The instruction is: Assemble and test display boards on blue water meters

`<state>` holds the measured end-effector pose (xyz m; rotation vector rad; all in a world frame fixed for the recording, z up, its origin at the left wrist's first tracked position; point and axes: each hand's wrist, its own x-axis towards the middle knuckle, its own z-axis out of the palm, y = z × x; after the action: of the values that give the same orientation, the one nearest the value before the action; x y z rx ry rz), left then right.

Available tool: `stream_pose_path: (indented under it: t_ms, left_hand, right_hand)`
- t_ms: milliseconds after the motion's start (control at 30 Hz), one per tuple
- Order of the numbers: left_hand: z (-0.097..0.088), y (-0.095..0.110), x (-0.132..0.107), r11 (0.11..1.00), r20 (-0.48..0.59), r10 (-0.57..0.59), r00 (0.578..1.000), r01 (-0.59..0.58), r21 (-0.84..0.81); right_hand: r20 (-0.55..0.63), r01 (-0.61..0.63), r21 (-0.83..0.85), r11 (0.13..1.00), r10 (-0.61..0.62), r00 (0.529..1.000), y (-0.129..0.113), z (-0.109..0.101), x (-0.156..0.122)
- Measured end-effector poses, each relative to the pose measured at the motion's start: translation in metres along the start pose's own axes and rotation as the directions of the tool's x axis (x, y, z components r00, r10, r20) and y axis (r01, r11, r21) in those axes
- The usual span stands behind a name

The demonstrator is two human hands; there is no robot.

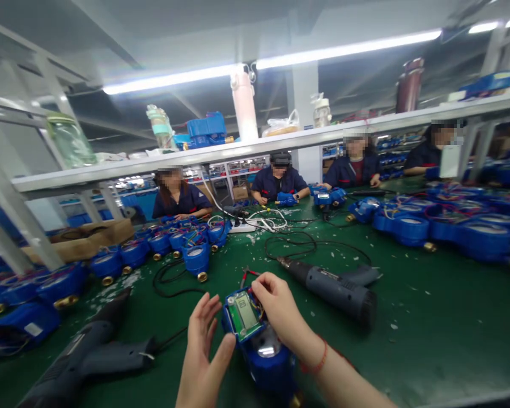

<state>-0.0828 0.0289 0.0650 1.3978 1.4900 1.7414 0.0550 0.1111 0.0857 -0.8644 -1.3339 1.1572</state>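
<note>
In front of me a blue water meter (268,368) lies on the green table, with its housing uncovered. Inside it sits a green circuit board with a small LCD screen (247,310) showing dark marks. My right hand (280,311) pinches at the board's upper right edge, beside some thin wires; what lies between its fingertips is mostly hidden. Just beyond those fingers, red and black leads (247,274) stick up. My left hand (206,348) is open left of the meter, fingers spread, its thumb close to the housing's near corner.
Heat guns lie to the right (340,288) and left (91,345), their cords looping over the green tabletop (429,323). Several more blue meters (195,258) line both sides. A white power strip (242,226) lies farther back. Co-workers sit opposite, below a shelf (221,152) holding bottles.
</note>
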Motion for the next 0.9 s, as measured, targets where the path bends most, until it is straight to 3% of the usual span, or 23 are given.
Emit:
stream_pose_path:
  t_ms: [100, 200, 300, 467, 700, 900]
  left_hand:
    - [0.012, -0.011, -0.013, 0.994, 0.056, -0.101, 0.993, 0.103, -0.042]
    - [0.020, -0.008, -0.006, 0.992, 0.119, -0.125, 0.985, 0.123, 0.023]
    - [0.022, -0.007, 0.004, 0.994, 0.185, -0.098, 0.978, 0.086, 0.072]
    - [0.021, -0.014, 0.010, 0.998, 0.196, 0.009, 0.981, -0.022, 0.061]
    - [0.011, -0.007, 0.018, 0.997, 0.337, 0.058, 0.940, -0.073, 0.032]
    - [0.003, -0.005, 0.022, 0.981, 0.393, 0.150, 0.907, -0.187, 0.058]
  right_hand:
    - [-0.017, 0.001, 0.022, 1.000, 0.000, 1.000, 0.000, 0.002, 0.001]
    - [-0.006, -0.013, 0.058, 0.998, 0.013, 1.000, -0.001, 0.001, 0.000]
    - [0.024, -0.018, 0.111, 0.994, 0.015, 1.000, -0.004, -0.002, -0.003]
    - [0.091, -0.008, 0.191, 0.982, -0.010, 0.996, -0.008, -0.009, -0.008]
    - [0.138, 0.010, 0.200, 0.980, -0.038, 0.990, -0.009, -0.014, -0.014]
    - [0.045, 0.052, 0.113, 0.992, -0.058, 0.997, 0.003, -0.028, -0.028]
